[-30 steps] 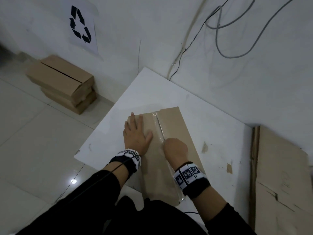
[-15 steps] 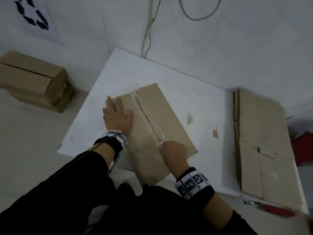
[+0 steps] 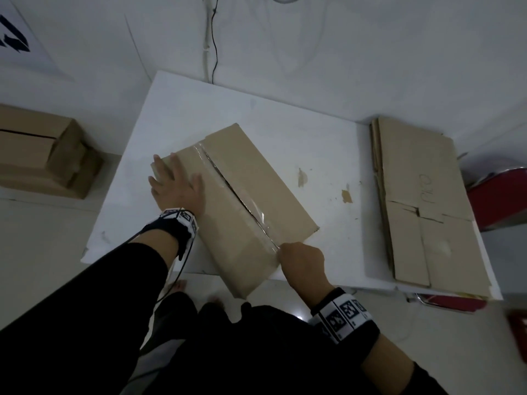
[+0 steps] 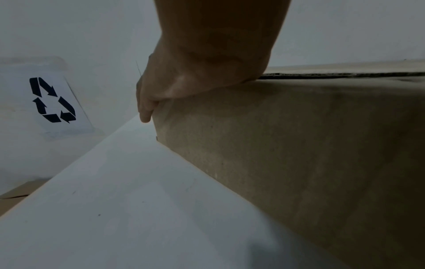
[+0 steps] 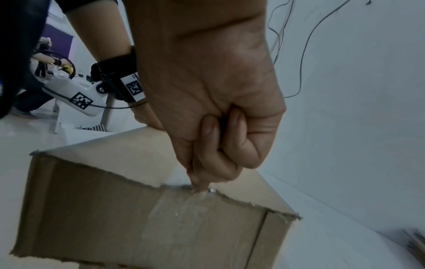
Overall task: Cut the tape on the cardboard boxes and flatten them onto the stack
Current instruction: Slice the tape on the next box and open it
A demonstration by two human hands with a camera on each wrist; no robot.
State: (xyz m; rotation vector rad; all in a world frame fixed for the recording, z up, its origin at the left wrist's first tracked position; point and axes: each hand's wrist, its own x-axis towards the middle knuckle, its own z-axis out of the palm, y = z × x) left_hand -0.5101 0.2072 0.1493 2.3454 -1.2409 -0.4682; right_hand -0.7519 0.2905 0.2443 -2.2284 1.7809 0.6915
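A brown cardboard box [image 3: 256, 178] lies on the white table [image 3: 285, 124], its near end hanging over the front edge. Clear tape [image 3: 265, 220] runs along the top seam, which gapes as a dark slit over most of its length. My left hand [image 3: 176, 186] presses flat on the left flap; in the left wrist view the little finger [image 4: 144, 109] hangs over the box corner [image 4: 299, 145]. My right hand [image 3: 302, 260] is a fist at the seam's near end. It grips a small cutter, mostly hidden, whose metal tip [image 5: 210, 190] touches the taped edge [image 5: 184, 214].
A stack of flattened cardboard [image 3: 422, 195] lies on the table's right end. Two unopened boxes [image 3: 34, 155] sit stacked on the floor at the left, under a recycling sign [image 4: 52, 100]. A red object [image 3: 502, 195] stands beyond the right edge. Cables hang on the wall [image 3: 214, 38].
My right hand has drawn back along the seam from the middle to the box's near end, leaving the tape slit behind it. The left hand stays pressed on the left flap.
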